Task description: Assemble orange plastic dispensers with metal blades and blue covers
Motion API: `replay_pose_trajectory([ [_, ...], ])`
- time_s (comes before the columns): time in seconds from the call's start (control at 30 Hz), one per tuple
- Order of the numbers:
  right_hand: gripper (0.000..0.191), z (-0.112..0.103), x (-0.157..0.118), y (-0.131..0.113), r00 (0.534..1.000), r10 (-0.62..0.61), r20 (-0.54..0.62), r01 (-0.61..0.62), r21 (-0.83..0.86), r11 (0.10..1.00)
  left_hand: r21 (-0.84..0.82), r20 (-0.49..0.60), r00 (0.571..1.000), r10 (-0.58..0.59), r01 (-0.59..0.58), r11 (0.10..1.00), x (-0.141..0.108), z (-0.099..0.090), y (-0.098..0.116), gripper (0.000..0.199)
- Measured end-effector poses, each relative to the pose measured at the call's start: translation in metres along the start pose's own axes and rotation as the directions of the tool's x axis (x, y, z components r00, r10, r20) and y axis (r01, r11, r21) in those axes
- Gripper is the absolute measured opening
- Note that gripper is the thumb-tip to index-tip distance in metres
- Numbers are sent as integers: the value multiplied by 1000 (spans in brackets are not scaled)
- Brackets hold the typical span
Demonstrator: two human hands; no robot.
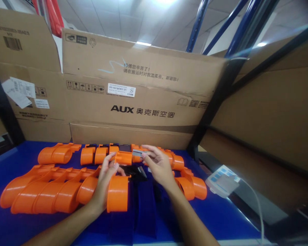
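My left hand [105, 181] has its fingers wrapped round an orange plastic part [117, 194], whose wide curved end hangs beside the wrist and whose narrower top [123, 158] points toward the right. In my right hand [157, 165], a small grey metal piece [137, 153] is pinched between thumb and fingers. The metal piece lies close to the right edge of the orange part's top; whether they touch is hard to tell. Below the hands, a black item [135, 172] with shiny bits lies on the blue surface, partly hidden.
Rows of orange ring-shaped parts [46, 198] cover the left of the blue table [92, 229], with more at the back and right [199, 187]. A white device [222, 181] with a cable sits at the right edge. Cardboard [133, 119] stands behind, beside a dark rack post [210, 106].
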State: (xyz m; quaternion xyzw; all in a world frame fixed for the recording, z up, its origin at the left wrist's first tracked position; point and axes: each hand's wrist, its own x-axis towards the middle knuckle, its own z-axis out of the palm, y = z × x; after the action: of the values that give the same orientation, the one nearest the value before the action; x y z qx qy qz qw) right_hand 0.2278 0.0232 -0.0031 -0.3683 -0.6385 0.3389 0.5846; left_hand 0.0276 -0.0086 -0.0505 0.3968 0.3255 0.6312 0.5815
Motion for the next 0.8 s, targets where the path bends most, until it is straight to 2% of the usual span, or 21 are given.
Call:
replay_pose_trajectory([
  [0.2, 30, 0, -1, 2, 1000, 11, 10, -10, -57, 998, -9, -9, 1000, 1, -1, 1000, 0, 1, 2, 71],
  [0.6, 22, 0, -4, -3, 997, -81, 19, 83, -212, 974, 20, -19, 1000, 6, -6, 1000, 2, -1, -1, 73],
  [0.8, 22, 1, -4, -4, 994, -109, 3, 107, -224, 969, 30, -15, 1000, 23, -23, 999, 1, 1, -1, 74],
])
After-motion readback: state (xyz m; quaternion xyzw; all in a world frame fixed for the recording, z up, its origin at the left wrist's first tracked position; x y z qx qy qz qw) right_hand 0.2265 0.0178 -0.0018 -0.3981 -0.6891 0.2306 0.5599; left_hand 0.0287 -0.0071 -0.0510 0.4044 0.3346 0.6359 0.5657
